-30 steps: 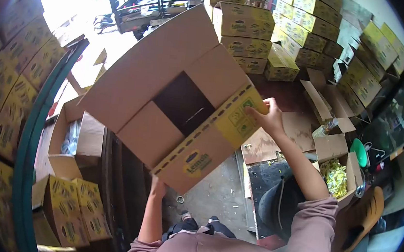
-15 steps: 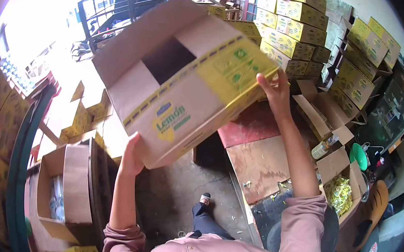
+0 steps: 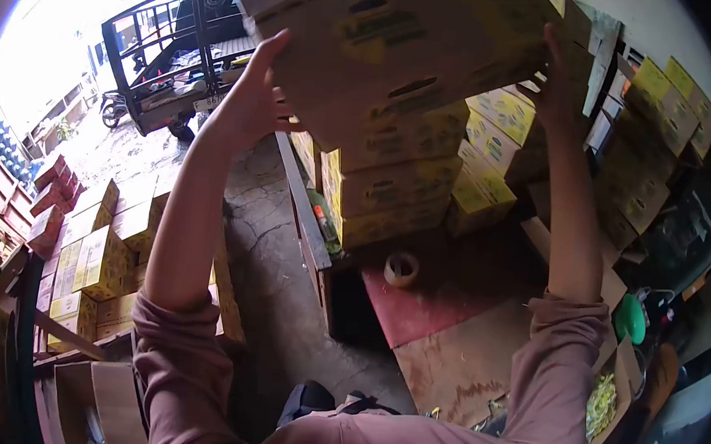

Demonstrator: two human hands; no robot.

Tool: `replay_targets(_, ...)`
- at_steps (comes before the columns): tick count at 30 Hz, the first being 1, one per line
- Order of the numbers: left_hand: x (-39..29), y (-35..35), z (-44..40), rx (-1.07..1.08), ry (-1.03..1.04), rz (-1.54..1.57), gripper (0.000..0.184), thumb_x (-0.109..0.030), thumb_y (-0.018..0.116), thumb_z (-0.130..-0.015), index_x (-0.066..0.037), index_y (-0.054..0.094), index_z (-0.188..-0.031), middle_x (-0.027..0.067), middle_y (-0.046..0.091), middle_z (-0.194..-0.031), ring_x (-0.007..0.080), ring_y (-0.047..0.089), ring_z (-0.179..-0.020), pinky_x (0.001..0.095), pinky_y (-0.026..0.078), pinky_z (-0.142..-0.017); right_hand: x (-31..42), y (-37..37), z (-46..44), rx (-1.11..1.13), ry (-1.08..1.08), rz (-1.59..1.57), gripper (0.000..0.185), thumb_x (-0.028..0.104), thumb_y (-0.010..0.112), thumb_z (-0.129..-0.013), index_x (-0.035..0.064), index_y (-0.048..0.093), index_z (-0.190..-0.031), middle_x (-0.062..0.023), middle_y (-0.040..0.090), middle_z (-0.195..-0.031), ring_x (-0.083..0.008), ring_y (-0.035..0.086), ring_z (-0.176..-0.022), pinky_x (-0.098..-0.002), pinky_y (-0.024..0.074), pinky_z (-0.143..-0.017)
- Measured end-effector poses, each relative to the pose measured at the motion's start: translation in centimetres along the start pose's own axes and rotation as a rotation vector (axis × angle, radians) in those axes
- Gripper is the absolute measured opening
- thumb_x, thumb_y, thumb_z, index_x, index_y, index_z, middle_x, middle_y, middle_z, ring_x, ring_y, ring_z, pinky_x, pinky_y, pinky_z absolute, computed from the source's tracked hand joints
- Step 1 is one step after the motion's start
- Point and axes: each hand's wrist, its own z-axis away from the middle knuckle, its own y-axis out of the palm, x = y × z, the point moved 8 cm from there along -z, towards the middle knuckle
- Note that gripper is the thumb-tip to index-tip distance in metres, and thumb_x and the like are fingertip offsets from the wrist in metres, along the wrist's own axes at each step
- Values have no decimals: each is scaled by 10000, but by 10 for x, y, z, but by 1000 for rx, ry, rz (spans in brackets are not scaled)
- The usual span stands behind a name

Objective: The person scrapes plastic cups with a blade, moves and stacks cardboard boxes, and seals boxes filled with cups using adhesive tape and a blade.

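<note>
A large cardboard box (image 3: pixel 389 45) with yellow lemon print is held up high at the top of the view, its upper part cut off by the frame edge. My left hand (image 3: pixel 252 96) grips its lower left corner, fingers under the edge. At its right end my right hand (image 3: pixel 553 83) holds the box, with thumb and fingers against the side. Behind and below the held box stands a stack of similar boxes (image 3: pixel 402 184). A roll of tape (image 3: pixel 401 269) lies on the red part of the table (image 3: pixel 424 306) beneath.
Yellow boxes (image 3: pixel 99 261) stand in rows at the left. A truck (image 3: pixel 175 55) is parked outside. An open box of yellow shreds (image 3: pixel 601 408) and a green round object (image 3: pixel 630 319) are at the right. A metal-edged partition (image 3: pixel 301 204) runs beside the stack.
Both hands have lifted the box up and forward, from the middle of the view to its top. The view has shifted, and the tape roll and left rows of boxes now show.
</note>
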Motion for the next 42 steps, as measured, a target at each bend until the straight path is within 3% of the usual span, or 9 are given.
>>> replay_targets(3, -6, -4, -32, 119, -19, -116, 844, -717, 423, -659, -196, 254, -1301, 152, 504, -1098, 309, 506, -1001, 488, 356, -868, -7, -10, -33, 58, -379, 269, 609, 57, 508, -809, 304, 259, -1308, -6, 472, -1057, -115, 503, -823, -253, 450, -680)
replay_targets(6, -9, -13, -87, 155, -30, -212, 842, -686, 474, -656, -248, 188, -1316, 184, 423, -1176, 357, 498, -988, 549, 340, -853, -26, -9, -61, -73, -89, 72, 497, 412, 501, -796, 246, 361, -1242, -21, 508, -978, -132, 510, -768, -266, 420, -646)
replay_targets(9, -14, -11, -115, 321, 190, -527, 738, -35, 551, -779, -201, 98, -1337, 133, 405, -1235, 272, 491, -1022, 488, 410, -854, -58, -16, -86, -103, -79, 156, 651, 581, 498, -714, 192, 396, -1225, -38, 483, -1061, -177, 472, -904, -335, 367, -753)
replay_targets(13, 15, -38, -151, 173, -127, -510, 780, -602, 467, -739, -290, 85, -1343, 149, 118, -1383, 337, 175, -1251, 630, 220, -907, -116, -3, -115, -180, 196, 135, 899, 758, 466, -569, 126, 412, -1205, -73, 463, -1130, -222, 446, -987, -376, 337, -808)
replay_targets(20, 99, -128, -217, -111, -247, -878, 925, -675, 428, -691, -38, 195, -1320, 194, -29, -1378, 334, 83, -1275, 554, 215, -944, -222, -3, -144, -340, 349, 433, 820, 660, 553, -566, 86, 480, -1146, -80, 513, -1068, -205, 484, -950, -349, 377, -781)
replay_targets(24, 64, -112, -241, 149, 182, -563, 784, -485, 615, -653, -7, 369, -1225, 203, 301, -1249, 238, 254, -1228, 293, 212, -1008, -234, -3, -157, -331, 428, 326, 849, 616, 601, -563, 66, 431, -1188, -100, 477, -1120, -231, 459, -994, -366, 364, -815)
replay_targets(30, 56, -120, -273, -135, 591, -586, 553, -314, 732, -569, -20, 560, -1004, 201, 522, -1040, 260, 364, -1145, 306, 364, -913, -227, 5, -151, -420, 295, 241, 770, 557, 628, -596, 44, 470, -1149, -102, 511, -1068, -222, 475, -973, -340, 376, -796)
replay_targets(36, 66, -123, -287, -72, 601, -598, 647, -492, 691, -576, -60, 561, -1040, 150, 563, -1013, 280, 171, -1242, 431, -194, -970, -235, -5, -151, -524, 291, 234, 706, 521, 628, -645, 17, 495, -1122, -104, 521, -1075, -193, 490, -960, -313, 383, -793)
replay_targets(42, 71, -141, -301, -157, 616, -735, 738, -466, 720, -549, -54, 497, -1120, 169, 374, -1227, 319, 172, -1229, 391, -101, -1017, -235, -2, -158, -552, 126, 159, 644, 473, 645, -684, -30, 529, -1070, -118, 540, -1065, -178, 514, -939, -276, 382, -819)
